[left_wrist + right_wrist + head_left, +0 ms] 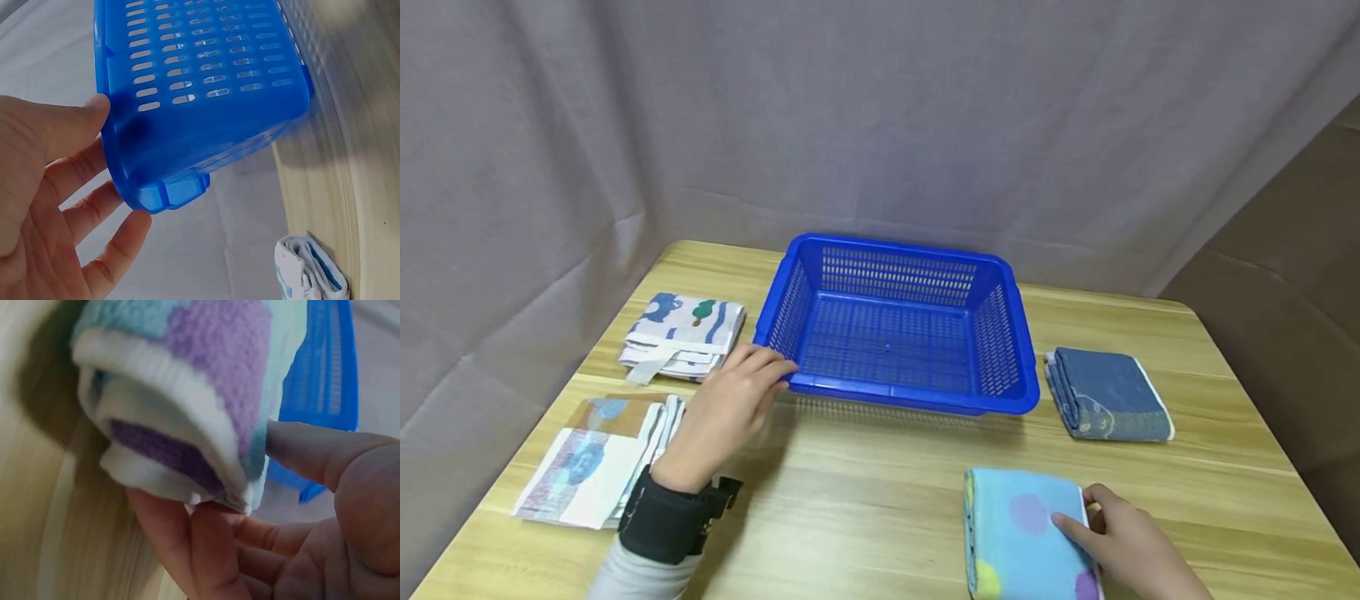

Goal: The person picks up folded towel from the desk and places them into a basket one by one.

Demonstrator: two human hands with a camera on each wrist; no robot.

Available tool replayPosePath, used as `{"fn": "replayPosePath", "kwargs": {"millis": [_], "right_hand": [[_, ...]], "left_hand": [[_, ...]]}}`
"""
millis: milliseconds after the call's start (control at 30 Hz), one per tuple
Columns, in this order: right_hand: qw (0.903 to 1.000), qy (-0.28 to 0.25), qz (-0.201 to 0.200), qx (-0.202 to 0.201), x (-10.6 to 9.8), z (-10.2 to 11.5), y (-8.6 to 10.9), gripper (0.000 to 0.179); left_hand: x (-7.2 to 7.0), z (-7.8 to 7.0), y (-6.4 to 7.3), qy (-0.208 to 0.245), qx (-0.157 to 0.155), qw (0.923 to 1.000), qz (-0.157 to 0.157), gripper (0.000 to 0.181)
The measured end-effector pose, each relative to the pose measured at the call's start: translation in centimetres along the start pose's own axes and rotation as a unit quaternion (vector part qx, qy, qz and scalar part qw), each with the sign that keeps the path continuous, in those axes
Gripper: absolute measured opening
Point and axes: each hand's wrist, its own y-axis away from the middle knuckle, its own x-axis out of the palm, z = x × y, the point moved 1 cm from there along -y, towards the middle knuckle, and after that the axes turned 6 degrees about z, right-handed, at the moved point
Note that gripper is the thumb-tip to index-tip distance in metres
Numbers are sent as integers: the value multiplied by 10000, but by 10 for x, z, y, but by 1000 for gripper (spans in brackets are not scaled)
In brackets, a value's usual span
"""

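Left hand [732, 408] grips basket [910, 394]; right hand [1127, 537], thumb uppermost, pinches towel [1026, 550].

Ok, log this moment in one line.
left hand: grips basket | right hand: pinches light-blue towel | on table: dark-blue towel, tree-print towel, brown-white towel

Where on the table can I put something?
Bare wooden tabletop lies in front of the blue plastic basket, between the left hand and the folded light blue spotted towel. Another bare patch is behind the folded navy towel. The left side is crowded: the folded white tree-print towel and folded white and brown towel sit near that hand.
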Motion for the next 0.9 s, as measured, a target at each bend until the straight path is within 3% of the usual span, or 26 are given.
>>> {"fn": "replayPosePath", "kwargs": {"millis": [233,600,733,900], "right_hand": [[9998,-151,-12,-113,18,40,-6,44],[9936,-232,242,-1075,41,93,-18,63],[9915,-177,374,-1231,53,115,-24,62],[9898,65,267,-1398,63,134,-27,61]], "left_hand": [[-1,-1,0,53,11,10000,-58,24],[2,0,-2,134,7,9999,43,24],[2,1,0,127,-38,9999,48,25],[2,0,1,117,-135,9998,41,26]]}}
